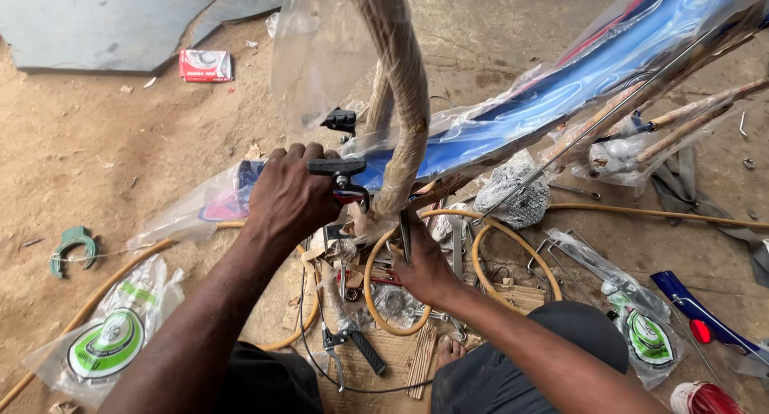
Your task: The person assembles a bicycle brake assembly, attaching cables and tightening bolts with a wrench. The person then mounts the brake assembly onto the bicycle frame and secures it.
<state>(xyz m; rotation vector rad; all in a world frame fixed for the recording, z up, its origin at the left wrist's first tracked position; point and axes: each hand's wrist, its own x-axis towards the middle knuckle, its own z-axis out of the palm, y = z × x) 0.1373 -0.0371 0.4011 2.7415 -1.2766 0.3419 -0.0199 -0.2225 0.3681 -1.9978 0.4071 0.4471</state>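
Fingers of our left hand (290, 196) are clenched around the brake part (340, 173) on the blue bicycle frame (513, 109); our right hand (423, 263) pinches a slim metal tool (404, 234) just beneath them. We judge this a fitting step calling for steady turning. Near our right wrist, a clear bag (633, 322) holds a round green-labelled pack

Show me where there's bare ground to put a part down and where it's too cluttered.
Free: the dirt at upper left, between the red-and-white box, the green clamp and the left hand. Also the concrete at upper middle, above the blue frame. Crowded: around the right hand, with orange hose loops, pliers and bagged parts.
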